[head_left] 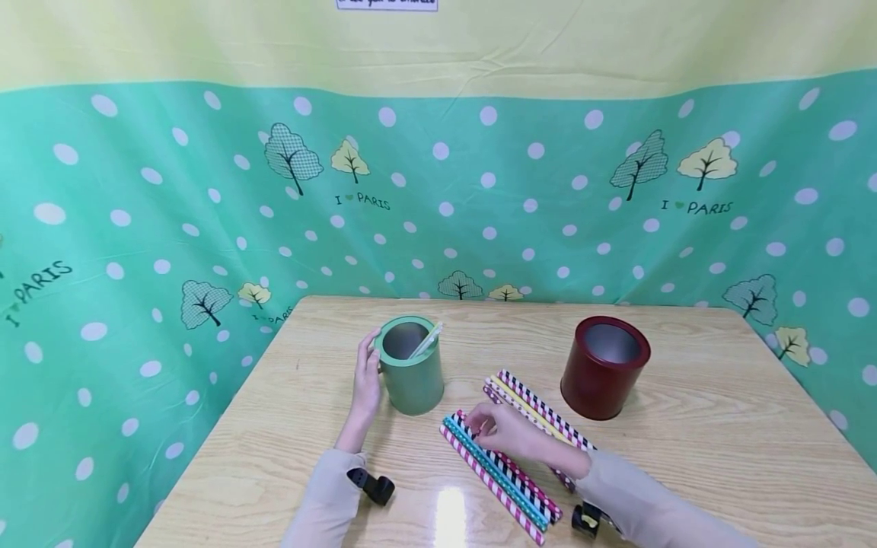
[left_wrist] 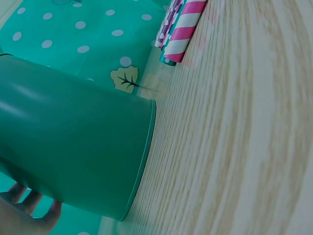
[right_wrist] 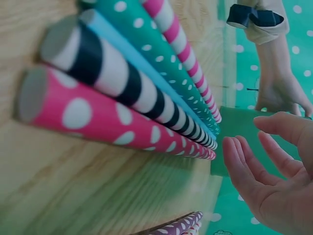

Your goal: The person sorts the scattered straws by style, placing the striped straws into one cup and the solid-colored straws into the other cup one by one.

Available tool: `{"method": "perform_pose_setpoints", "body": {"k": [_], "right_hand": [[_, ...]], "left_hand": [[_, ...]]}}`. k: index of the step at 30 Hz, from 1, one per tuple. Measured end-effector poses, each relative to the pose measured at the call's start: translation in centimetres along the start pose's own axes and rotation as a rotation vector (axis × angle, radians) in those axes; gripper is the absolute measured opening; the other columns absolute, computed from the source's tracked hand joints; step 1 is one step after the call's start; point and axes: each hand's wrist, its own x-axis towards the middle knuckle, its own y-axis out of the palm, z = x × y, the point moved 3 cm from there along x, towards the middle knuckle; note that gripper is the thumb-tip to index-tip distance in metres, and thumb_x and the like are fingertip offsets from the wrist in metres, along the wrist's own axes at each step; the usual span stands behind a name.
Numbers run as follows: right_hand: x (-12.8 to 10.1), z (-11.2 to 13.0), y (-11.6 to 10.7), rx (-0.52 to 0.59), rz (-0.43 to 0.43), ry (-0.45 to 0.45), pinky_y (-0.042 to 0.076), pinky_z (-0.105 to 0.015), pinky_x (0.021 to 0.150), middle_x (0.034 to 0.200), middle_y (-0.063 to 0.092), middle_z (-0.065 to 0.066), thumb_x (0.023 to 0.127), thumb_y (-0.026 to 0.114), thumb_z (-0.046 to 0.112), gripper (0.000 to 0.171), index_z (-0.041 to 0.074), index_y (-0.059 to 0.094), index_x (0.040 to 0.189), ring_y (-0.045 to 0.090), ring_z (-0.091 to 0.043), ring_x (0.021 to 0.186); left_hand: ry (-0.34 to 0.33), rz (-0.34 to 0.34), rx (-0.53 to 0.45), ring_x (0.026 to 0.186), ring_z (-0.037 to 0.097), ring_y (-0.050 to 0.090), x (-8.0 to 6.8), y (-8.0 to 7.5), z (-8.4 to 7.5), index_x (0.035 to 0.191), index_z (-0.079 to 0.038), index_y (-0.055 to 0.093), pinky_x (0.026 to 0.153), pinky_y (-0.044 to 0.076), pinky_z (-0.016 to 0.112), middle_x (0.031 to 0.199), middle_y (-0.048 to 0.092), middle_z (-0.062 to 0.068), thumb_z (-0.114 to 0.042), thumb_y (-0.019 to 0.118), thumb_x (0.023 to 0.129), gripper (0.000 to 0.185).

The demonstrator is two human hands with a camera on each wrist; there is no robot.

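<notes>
A green can [head_left: 412, 380] stands upright on the table with pale straws [head_left: 428, 341] leaning out of its mouth. My left hand [head_left: 368, 380] holds it from the left side, fingers up at its rim; the left wrist view shows fingertips [left_wrist: 53, 211] against the can's wall. Over the nearer bundle of patterned paper straws [head_left: 503, 487] hovers my right hand [head_left: 510, 432]. Its thumb and fingers are apart with nothing between them in the right wrist view, close by the far ends of a pink dotted straw [right_wrist: 98, 110] and a black-striped straw [right_wrist: 115, 73].
A second group of straws [head_left: 541, 407], striped, yellow and dotted, lies just behind the right hand. Farther right stands a dark red can [head_left: 603, 377], open at the top. A green dotted curtain [head_left: 479, 190] hangs behind the wooden table [head_left: 712, 434].
</notes>
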Motion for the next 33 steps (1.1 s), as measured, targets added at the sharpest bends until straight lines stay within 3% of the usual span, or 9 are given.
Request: {"method": "perform_pose_setpoints", "body": {"k": [6, 15, 21, 33], "right_hand": [[-0.5, 0.0, 0.1, -0.052, 0.003, -0.018, 0.046, -0.02, 0.061, 0.085, 0.06, -0.005, 0.077, 0.06, 0.0, 0.021, 0.0, 0.06, 0.097, 0.055, -0.01, 0.073], [-0.9, -0.2, 0.4, -0.019, 0.059, 0.019, 0.045, -0.021, 0.063, 0.086, 0.061, -0.005, 0.077, 0.058, -0.001, 0.02, 0.002, 0.059, 0.097, 0.054, -0.012, 0.074], [-1.0, -0.5, 0.6, -0.025, 0.064, -0.008, 0.045, -0.021, 0.063, 0.086, 0.06, -0.007, 0.076, 0.058, -0.003, 0.022, -0.001, 0.058, 0.098, 0.055, -0.01, 0.073], [-1.1, -0.6, 0.8, -0.136, 0.041, -0.046, 0.045, -0.019, 0.059, 0.082, 0.061, -0.004, 0.074, 0.06, -0.006, 0.022, -0.001, 0.061, 0.095, 0.054, -0.008, 0.07]], "left_hand": [[0.009, -0.004, 0.013, 0.098, 0.035, 0.044, -0.4, 0.2, -1.4, 0.13, -0.001, 0.033, 0.076, 0.037, 0.034, 0.115, 0.045, 0.025, -0.01, 0.029, 0.093, 0.038], [0.008, -0.008, 0.003, 0.098, 0.038, 0.044, -0.3, 0.2, -1.3, 0.13, 0.0, 0.033, 0.076, 0.037, 0.037, 0.115, 0.046, 0.026, -0.01, 0.029, 0.093, 0.038], [0.011, -0.007, 0.005, 0.098, 0.038, 0.044, -0.3, 0.2, -1.2, 0.13, 0.0, 0.034, 0.076, 0.037, 0.037, 0.115, 0.046, 0.026, -0.01, 0.029, 0.094, 0.038], [0.013, -0.012, -0.014, 0.1, 0.039, 0.042, -0.3, 0.3, -1.0, 0.13, 0.0, 0.034, 0.075, 0.036, 0.037, 0.118, 0.045, 0.025, -0.009, 0.029, 0.094, 0.038]]}}
